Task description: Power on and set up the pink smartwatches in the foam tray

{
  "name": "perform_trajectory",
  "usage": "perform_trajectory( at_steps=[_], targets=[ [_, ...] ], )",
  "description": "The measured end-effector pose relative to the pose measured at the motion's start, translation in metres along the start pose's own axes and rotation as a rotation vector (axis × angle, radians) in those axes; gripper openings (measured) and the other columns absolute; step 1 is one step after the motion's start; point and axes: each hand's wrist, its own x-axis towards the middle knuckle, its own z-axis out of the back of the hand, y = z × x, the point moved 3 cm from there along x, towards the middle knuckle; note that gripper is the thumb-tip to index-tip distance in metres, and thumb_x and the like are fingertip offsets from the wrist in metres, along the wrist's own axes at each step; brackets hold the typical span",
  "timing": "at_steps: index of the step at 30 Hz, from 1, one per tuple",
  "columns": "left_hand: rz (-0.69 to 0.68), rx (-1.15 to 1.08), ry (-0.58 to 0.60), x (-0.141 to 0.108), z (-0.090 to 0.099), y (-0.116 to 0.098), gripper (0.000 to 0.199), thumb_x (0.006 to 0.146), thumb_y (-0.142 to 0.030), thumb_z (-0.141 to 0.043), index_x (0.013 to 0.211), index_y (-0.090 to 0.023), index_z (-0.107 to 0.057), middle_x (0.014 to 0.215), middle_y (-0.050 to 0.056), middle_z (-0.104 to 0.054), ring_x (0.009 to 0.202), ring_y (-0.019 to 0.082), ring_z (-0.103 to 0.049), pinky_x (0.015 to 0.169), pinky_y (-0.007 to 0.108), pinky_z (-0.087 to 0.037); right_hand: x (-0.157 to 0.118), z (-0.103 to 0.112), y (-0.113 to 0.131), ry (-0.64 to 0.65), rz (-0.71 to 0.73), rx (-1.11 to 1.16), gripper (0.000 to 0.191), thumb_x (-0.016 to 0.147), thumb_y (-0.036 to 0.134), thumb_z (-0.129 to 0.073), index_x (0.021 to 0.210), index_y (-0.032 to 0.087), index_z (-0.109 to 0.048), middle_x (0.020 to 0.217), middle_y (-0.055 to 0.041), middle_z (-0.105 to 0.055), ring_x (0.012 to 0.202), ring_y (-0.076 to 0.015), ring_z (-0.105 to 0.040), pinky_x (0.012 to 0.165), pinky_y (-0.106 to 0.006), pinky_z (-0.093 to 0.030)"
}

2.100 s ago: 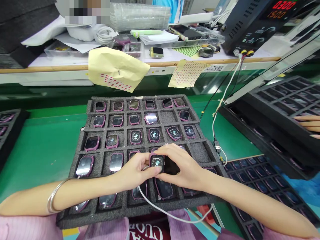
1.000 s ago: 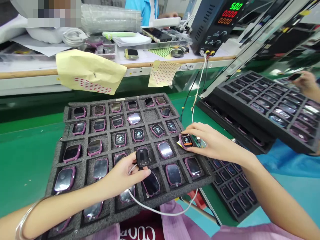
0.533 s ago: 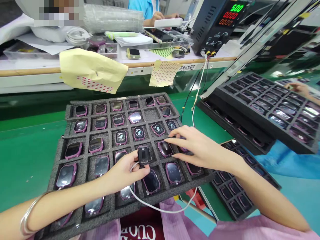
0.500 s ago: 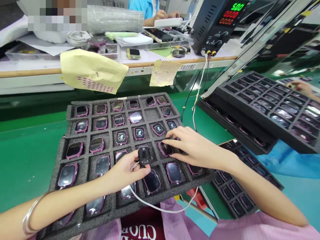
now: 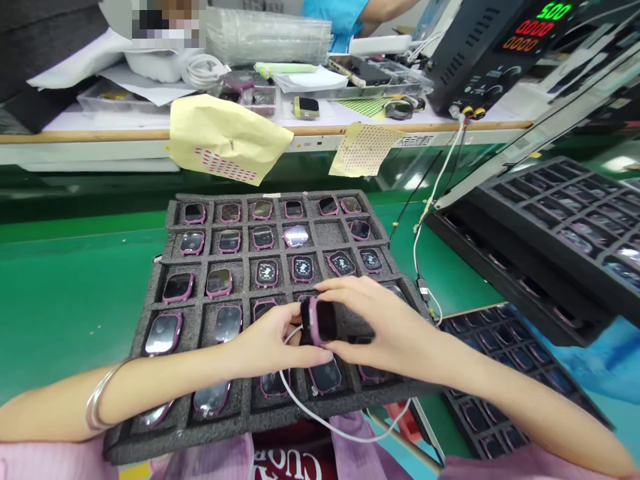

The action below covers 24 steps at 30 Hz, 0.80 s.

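Head view: I see right hand (image 5: 383, 317) holding a purple watch (image 5: 326, 321) by its edges over the foam tray (image 5: 329, 233), left hand (image 5: 273, 339) pinching a black corded block (image 5: 305, 320) just beside it.

My green bench (image 5: 75, 293) is carrying foam trays.
The grey foam tray (image 5: 215, 433) is lying in the middle, right in front of me; a stack of black trays (image 5: 550, 257) is sitting farther off on the right, another black tray (image 5: 459, 403) is lying nearer me on that side, and pale specks (image 5: 95, 330) are dotting the left.
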Motion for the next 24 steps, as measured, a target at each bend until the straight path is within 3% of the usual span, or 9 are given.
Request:
perform_trajectory(
  at_steps=[4,8,11,15,24],
  targets=[
    [0.033,0.023,-0.115,-0.001,0.000,-0.004,0.020,0.078,-0.031,-0.068,0.087,-0.016,-0.058,0.069,-0.006,-0.056,0.052,0.005,-0.046,0.053,0.020,-0.040,0.011,-0.020,0.009,0.015,0.089,-0.128,0.036,0.078,0.016,-0.064,0.113,0.012,-0.054,0.109,-0.0134,-0.066,0.097,-0.0274,-0.061,0.084,-0.043,-0.046],
    [0.052,-0.013,-0.171,-0.002,-0.001,-0.010,0.027,0.076,-0.037,-0.069,0.083,-0.014,-0.057,0.061,-0.008,-0.051,0.038,0.001,-0.031,0.041,0.019,-0.029,0.014,-0.024,0.005,-0.024,0.138,-0.168,0.033,0.084,0.019,-0.060,0.116,0.012,-0.053,0.112,-0.0136,-0.064,0.100,-0.0271,-0.060,0.084,-0.042,-0.046],
    [0.053,-0.040,-0.181,-0.002,-0.001,-0.010,0.027,0.075,-0.036,-0.070,0.081,-0.013,-0.059,0.061,-0.007,-0.052,0.043,0.003,-0.038,0.047,0.020,-0.035,0.011,-0.027,0.000,-0.063,0.121,-0.070,0.035,0.083,0.023,-0.063,0.116,0.014,-0.053,0.110,-0.0107,-0.064,0.100,-0.0241,-0.060,0.085,-0.039,-0.046],
    [-0.028,-0.041,-0.155,0.000,0.002,-0.002,0.022,0.075,-0.032,-0.070,0.075,-0.014,-0.059,0.070,-0.002,-0.056,0.069,0.012,-0.052,0.068,0.024,-0.043,0.006,-0.032,-0.004,-0.131,0.117,0.018,0.037,0.081,0.022,-0.064,0.116,0.015,-0.054,0.107,-0.0103,-0.064,0.099,-0.0231,-0.060,0.084,-0.037,-0.048],
    [-0.058,0.037,-0.079,-0.002,0.006,0.007,0.015,0.080,-0.027,-0.064,0.081,-0.014,-0.057,0.079,0.001,-0.055,0.076,0.014,-0.050,0.076,0.029,-0.041,0.003,-0.038,-0.004,-0.223,0.170,0.051,0.038,0.082,0.027,-0.064,0.115,0.013,-0.053,0.103,-0.0130,-0.064,0.094,-0.0237,-0.060,0.080,-0.040,-0.050]
  ],
)
